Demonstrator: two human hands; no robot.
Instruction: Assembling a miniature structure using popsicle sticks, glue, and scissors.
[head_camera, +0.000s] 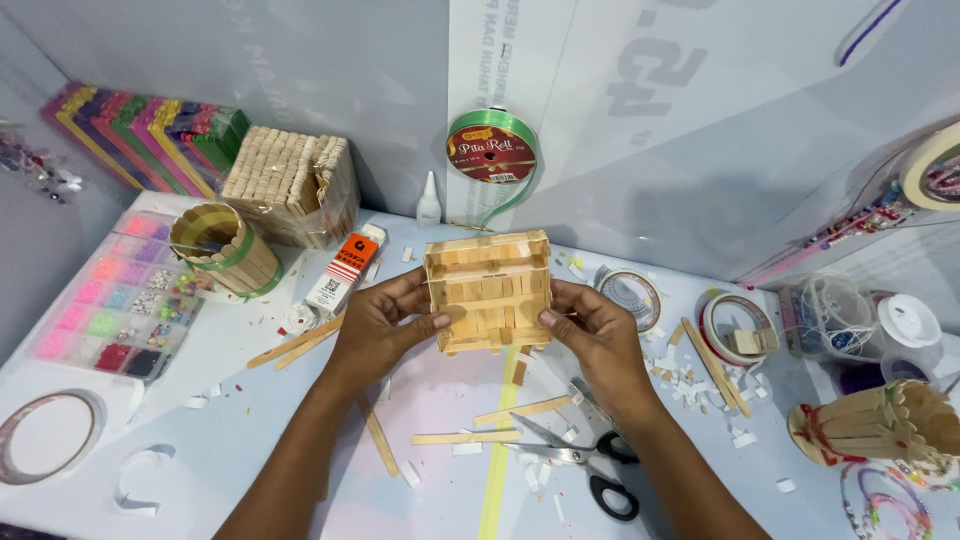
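Here, going left to right: a roll of tape (48, 436) is laid flat at the counter's (250, 400) near left edge, with a tray of coloured beads (110, 300) behind it. A round stick holder with a green band (225, 248) is seen tipped on its side, and a wrapped bundle of wooden sticks (292, 185) is stacked against the back wall, beside coloured stick packs (140, 135). A glue tube (343, 272) is left just beside the work, probably so it stays within reach.

At centre, a small box made of wooden sticks (489, 290) is held up off the counter, tilted so its open inside faces the camera, likely for checking the joints. It is gripped on its left side by the left hand (380, 325) and on its right side by the right hand (595, 330), fingers curled around the edges, thumbs pressed on the front.

Loose sticks (470, 436) and white paper scraps are scattered below. Scissors (585, 462) are lying partly open near the right forearm. A green ribbon spool (492, 150) is propped on the wall behind. Further right, tape rings (632, 295) are lying flat, then a clear container with thread (830, 315), and another stick holder (880, 425) is resting on its side at the far right.
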